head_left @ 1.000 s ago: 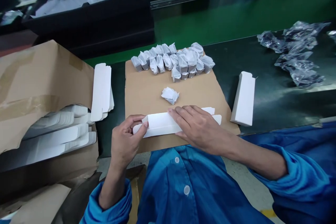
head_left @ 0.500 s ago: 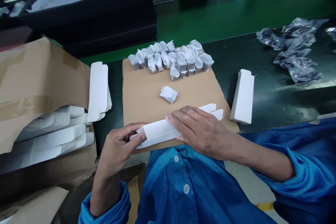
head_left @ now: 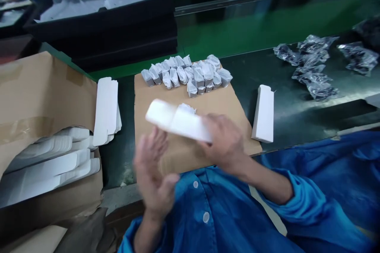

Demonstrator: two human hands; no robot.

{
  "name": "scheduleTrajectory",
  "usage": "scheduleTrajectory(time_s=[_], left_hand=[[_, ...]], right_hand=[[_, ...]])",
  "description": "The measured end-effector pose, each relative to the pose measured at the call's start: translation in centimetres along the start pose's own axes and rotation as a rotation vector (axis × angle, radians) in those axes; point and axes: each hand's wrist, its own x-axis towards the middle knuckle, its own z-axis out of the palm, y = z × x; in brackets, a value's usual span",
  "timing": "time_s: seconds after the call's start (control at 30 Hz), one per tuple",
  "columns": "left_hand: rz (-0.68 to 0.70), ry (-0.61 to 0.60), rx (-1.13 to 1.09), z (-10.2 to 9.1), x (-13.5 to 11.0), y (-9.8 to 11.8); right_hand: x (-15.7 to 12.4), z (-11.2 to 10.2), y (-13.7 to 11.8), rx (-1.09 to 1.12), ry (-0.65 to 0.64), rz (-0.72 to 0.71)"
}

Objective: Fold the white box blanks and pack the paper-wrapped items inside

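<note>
A white carton (head_left: 190, 123), blurred by motion, is raised at a tilt above a brown cardboard sheet (head_left: 151, 114). My right hand (head_left: 224, 140) grips the carton at its right end. Its left end shows a flap sticking out. Below that flap my left hand (head_left: 154, 170) is held up with its fingers stretched and the thumb apart, holding nothing. Partly hidden behind the carton, one small white-wrapped piece (head_left: 187, 107) lies on the sheet. Several similar wrapped pieces (head_left: 197, 75) stand in rows along the sheet's far edge.
On the left, an open cardboard box (head_left: 59, 99) holds flat white cartons (head_left: 62, 166), with a stack of flat cartons (head_left: 105, 110) beside it. A folded white box (head_left: 263, 114) stands at right. Clear plastic bags (head_left: 314, 67) lie farther right. Black trays (head_left: 103, 27) sit behind.
My right hand has lifted the carton off the sheet and turned its flap end up to the left. My left hand has let go of the carton and spread its fingers.
</note>
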Motion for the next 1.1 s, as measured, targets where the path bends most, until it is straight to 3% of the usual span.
scheduleTrajectory(time_s=[0.03,0.1,0.2,0.27,0.4,0.43,0.57,0.63,0.73,0.8,1.03,1.1], left_hand=[[-0.052,-0.020,0.016,0.9,-0.4,-0.2],[-0.155,0.020,0.122,1.8,-0.5,-0.7],[-0.176,-0.040,0.317,1.4,0.3,-1.3],[-0.101,-0.157,0.363,0.8,0.8,-1.2],[0.046,-0.252,0.379,0.0,0.8,-1.0],[0.044,-0.277,0.379,-0.1,0.7,-1.0],[-0.073,-0.384,0.344,-0.7,0.9,-1.4],[-0.096,-0.465,0.323,-0.8,1.2,-1.5],[-0.032,-0.524,0.366,-0.7,1.5,-1.4],[0.021,-0.507,0.428,-0.6,1.5,-1.6],[0.074,-0.279,0.350,0.6,0.2,-2.5],[0.074,-0.272,0.304,0.7,0.1,-2.4]], right_hand=[[-0.4,0.0,-0.9,0.074,-0.029,-0.045],[-0.7,-0.4,-2.2,0.322,-0.217,-0.120],[0.3,-1.5,-2.1,0.696,-0.455,0.064],[1.6,-1.7,-1.3,0.843,-0.452,0.196],[3.6,-1.1,0.5,1.027,-0.487,0.095],[3.9,-0.9,0.9,1.068,-0.483,0.130],[4.9,0.0,2.2,1.327,-0.271,0.619],[5.4,0.5,2.3,1.466,-0.320,0.746],[5.8,1.0,1.7,1.592,-0.533,0.688],[5.7,1.0,1.1,1.588,-0.589,0.622],[4.6,0.6,-0.2,1.438,-0.503,0.537],[4.5,0.5,-0.3,1.421,-0.455,0.507]])
